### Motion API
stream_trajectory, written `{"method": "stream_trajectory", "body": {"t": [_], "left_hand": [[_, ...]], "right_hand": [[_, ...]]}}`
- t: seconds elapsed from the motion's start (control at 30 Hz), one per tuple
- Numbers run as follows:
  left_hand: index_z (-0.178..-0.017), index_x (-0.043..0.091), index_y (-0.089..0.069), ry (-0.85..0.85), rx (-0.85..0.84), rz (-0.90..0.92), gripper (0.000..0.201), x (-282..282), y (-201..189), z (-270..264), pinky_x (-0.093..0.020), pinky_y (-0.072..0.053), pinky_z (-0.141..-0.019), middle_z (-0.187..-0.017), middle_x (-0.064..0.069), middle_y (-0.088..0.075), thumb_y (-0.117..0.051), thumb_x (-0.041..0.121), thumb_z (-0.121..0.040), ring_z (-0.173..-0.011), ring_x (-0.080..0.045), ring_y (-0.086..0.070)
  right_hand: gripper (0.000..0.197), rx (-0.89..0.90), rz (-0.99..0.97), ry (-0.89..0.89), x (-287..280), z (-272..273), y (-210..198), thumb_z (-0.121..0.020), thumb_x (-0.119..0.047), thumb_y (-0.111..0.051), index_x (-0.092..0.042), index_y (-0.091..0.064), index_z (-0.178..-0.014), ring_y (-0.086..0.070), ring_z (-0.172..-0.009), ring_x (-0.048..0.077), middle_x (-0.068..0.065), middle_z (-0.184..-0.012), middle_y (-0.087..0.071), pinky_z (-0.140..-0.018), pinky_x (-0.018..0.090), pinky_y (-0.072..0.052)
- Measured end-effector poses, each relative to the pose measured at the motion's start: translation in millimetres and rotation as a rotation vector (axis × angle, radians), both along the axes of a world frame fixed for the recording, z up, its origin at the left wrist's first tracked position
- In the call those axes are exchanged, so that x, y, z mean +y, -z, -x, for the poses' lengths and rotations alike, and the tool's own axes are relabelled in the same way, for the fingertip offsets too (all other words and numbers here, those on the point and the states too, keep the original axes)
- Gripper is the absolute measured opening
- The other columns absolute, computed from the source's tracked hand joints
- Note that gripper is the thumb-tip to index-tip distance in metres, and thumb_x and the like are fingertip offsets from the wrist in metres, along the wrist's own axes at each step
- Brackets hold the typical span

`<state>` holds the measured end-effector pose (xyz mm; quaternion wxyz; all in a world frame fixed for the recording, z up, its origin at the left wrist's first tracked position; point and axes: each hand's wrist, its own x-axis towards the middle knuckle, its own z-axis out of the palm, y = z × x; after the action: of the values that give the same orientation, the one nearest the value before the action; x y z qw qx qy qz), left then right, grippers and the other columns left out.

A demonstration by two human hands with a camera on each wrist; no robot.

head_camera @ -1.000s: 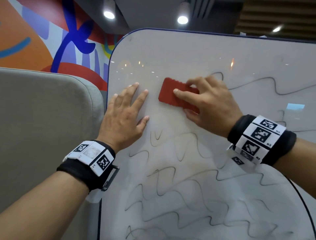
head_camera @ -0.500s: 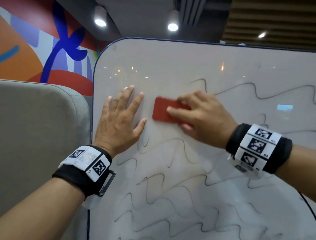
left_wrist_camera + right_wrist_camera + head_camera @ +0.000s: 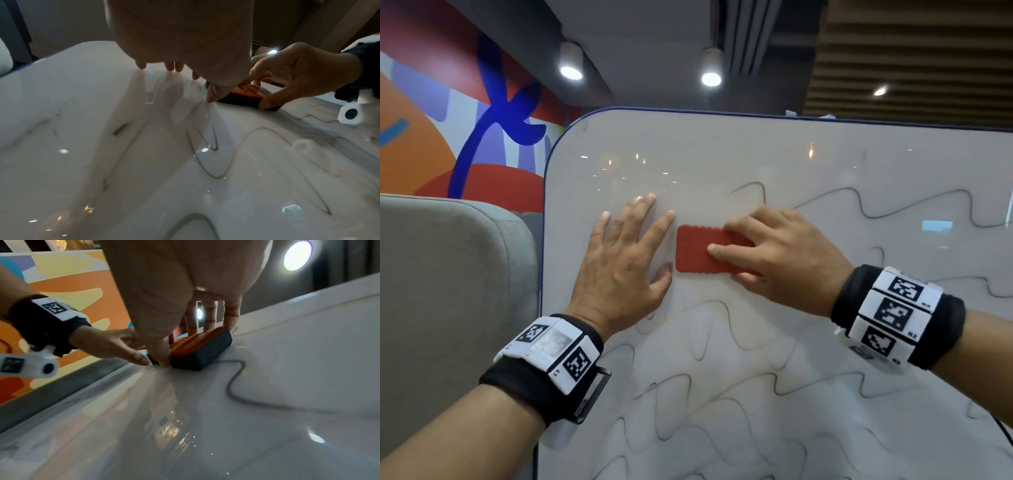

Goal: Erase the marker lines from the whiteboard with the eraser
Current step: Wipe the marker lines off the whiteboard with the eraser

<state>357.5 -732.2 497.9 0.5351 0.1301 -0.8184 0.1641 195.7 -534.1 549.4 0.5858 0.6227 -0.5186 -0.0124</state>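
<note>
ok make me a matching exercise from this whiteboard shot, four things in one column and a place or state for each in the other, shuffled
Things:
1. left hand
2. right hand
3. eraser
4. marker lines

States:
A. red, lying flat on the whiteboard
B. wavy, across the board's lower part
C. fingers spread, flat on the board
D. gripping the eraser

Pairs: 1-C, 2-D, 3-A, 4-B

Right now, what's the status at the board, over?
Right hand grips the eraser, flat on the whiteboard. Left hand open, braced beside it. Wavy marker lines remain below.
</note>
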Motion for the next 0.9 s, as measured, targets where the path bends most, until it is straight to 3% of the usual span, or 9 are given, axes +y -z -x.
{"method": "stream_trajectory", "body": {"t": [0.17,0.33,0.53,0.73,0.9], "left_hand": [[-0.15,0.021,-0.036,-0.003,0.03,-0.009,0.07,4.1,-0.8,3.0,-0.057,-0.025,-0.117,-0.159,-0.008,-0.026,-0.048,0.042,-0.083,-0.146,-0.029,-0.026],[-0.15,0.021,-0.037,-0.006,0.024,0.006,0.07,5.9,-1.9,3.2,-0.056,-0.025,-0.117,-0.158,-0.008,-0.027,-0.047,0.042,-0.083,-0.145,-0.029,-0.028],[-0.15,0.019,-0.035,-0.006,0.033,-0.004,0.072,10.5,-2.7,9.2,-0.057,-0.024,-0.117,-0.159,-0.009,-0.027,-0.048,0.04,-0.082,-0.146,-0.029,-0.026],[-0.15,0.019,-0.035,0.004,0.014,0.031,0.075,18.8,-7.0,16.9,-0.057,-0.022,-0.117,-0.159,-0.007,-0.026,-0.051,0.04,-0.08,-0.146,-0.027,-0.026],[-0.14,0.016,-0.044,0.021,0.06,0.022,0.068,30.0,-15.6,20.9,-0.059,-0.023,-0.116,-0.157,-0.008,-0.027,-0.055,0.034,-0.075,-0.142,-0.03,-0.029]], "right_hand": [[0.048,-0.111,0.207,0.015,8.1,1.9,-26.6,-0.076,-0.028,-0.075,-0.022,-0.066,-0.122,-0.057,-0.095,0.037,0.012,-0.118,-0.062,-0.072,0.046,-0.049],[0.056,0.004,0.013,0.017,13.6,9.3,2.7,-0.073,-0.024,-0.073,-0.024,-0.063,-0.127,-0.056,-0.095,0.033,0.012,-0.12,-0.06,-0.075,0.043,-0.048],[0.053,-0.122,0.214,0.037,16.8,12.4,-30.5,-0.077,-0.026,-0.073,-0.022,-0.063,-0.129,-0.055,-0.1,0.039,0.015,-0.121,-0.059,-0.073,0.051,-0.049],[0.052,-0.021,0.062,0.037,22.6,17.7,-20.2,-0.078,-0.027,-0.072,-0.026,-0.063,-0.129,-0.056,-0.099,0.035,0.011,-0.122,-0.06,-0.075,0.045,-0.048],[0.052,-0.145,0.254,0.027,26.3,17.8,-36.9,-0.078,-0.028,-0.07,-0.023,-0.063,-0.129,-0.054,-0.099,0.037,0.014,-0.12,-0.06,-0.076,0.049,-0.048]]}}
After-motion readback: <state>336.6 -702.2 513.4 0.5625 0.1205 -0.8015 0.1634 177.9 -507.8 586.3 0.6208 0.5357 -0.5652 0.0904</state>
